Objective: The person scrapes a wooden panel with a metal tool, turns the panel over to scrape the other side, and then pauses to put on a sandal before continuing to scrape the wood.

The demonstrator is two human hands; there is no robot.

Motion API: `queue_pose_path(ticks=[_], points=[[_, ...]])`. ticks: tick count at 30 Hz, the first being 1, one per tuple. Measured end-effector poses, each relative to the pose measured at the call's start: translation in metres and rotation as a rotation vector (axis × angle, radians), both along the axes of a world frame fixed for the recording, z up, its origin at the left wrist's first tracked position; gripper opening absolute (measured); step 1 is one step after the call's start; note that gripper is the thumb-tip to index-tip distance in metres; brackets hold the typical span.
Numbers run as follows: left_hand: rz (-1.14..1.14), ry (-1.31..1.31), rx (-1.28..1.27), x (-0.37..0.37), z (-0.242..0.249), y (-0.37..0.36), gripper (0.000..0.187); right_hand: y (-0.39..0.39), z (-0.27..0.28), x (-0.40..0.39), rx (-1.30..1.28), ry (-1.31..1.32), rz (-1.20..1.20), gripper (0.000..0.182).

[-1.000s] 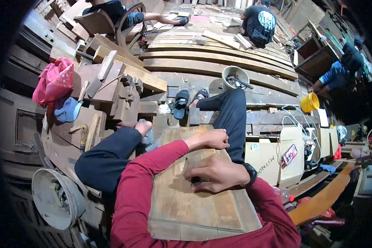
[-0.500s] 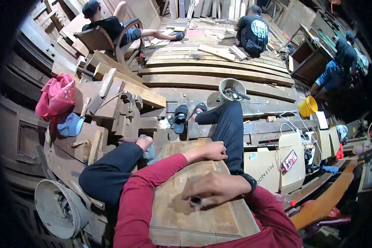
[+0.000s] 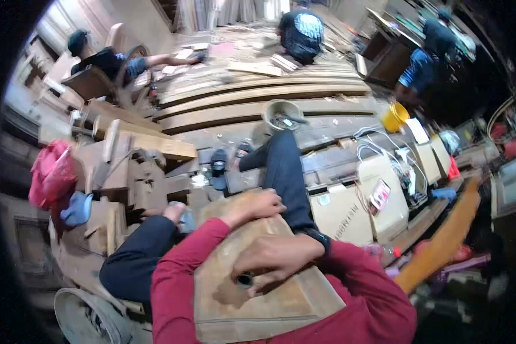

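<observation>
Across my lap lies a wooden panel (image 3: 223, 304) with a raised centre and bevelled borders. My left hand (image 3: 264, 204) rests at the panel's far edge, its fingers curled over the right corner. In the middle of the panel, my right hand (image 3: 278, 257) is closed round a small dark cylinder-like thing (image 3: 245, 280). Only its round, dark end shows below the fingers, low over the wood, and I cannot tell what kind of tool it is. A dark band circles my right wrist.
A bucket of scraps (image 3: 282, 116) stands ahead, with another white bucket (image 3: 86, 318) at lower left. Cardboard (image 3: 341, 215) carrying a phone (image 3: 379, 195) and cables lies right, near a yellow bucket (image 3: 395, 117). Long planks (image 3: 258, 94) stretch ahead, where several people sit or crouch.
The camera view has swung to the right, so the surroundings shift left. My left hand stays at the panel's edge, and my right hand still grips the dark thing over the panel.
</observation>
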State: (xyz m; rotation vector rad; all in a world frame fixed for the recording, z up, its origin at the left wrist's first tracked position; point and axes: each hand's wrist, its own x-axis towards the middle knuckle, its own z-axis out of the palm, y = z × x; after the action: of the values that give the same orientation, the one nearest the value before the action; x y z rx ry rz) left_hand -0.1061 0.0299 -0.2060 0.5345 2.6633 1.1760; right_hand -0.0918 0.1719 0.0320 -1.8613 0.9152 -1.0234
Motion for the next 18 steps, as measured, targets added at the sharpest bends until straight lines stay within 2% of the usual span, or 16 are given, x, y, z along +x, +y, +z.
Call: queue_pose_path(ticks=[3, 5, 9, 13, 14, 18], points=[[0.019, -0.015, 0.015, 0.006, 0.023, -0.004, 0.035, -0.003, 0.007, -0.005, 0.113, -0.019, -0.021, 0.039], [-0.001, 0.054, 0.005, 0.009, 0.007, -0.01, 0.033, -0.006, -0.021, -0.001, -0.045, 0.034, -0.182, 0.037], [0.049, 0.039, 0.148, 0.021, 0.027, -0.009, 0.028, 0.007, 0.01, -0.005, 0.025, -0.039, 0.02, 0.034], [0.066, -0.027, 0.072, 0.016, 0.025, -0.009, 0.028, -0.002, -0.011, -0.001, -0.147, -0.111, -0.113, 0.032], [0.063, -0.042, 0.072, 0.015, 0.017, -0.011, 0.028, -0.003, -0.025, 0.004, -0.092, -0.075, -0.138, 0.033], [0.069, -0.043, 0.043, 0.015, 0.013, -0.01, 0.029, 0.01, 0.008, 0.002, -0.15, -0.137, 0.01, 0.037]])
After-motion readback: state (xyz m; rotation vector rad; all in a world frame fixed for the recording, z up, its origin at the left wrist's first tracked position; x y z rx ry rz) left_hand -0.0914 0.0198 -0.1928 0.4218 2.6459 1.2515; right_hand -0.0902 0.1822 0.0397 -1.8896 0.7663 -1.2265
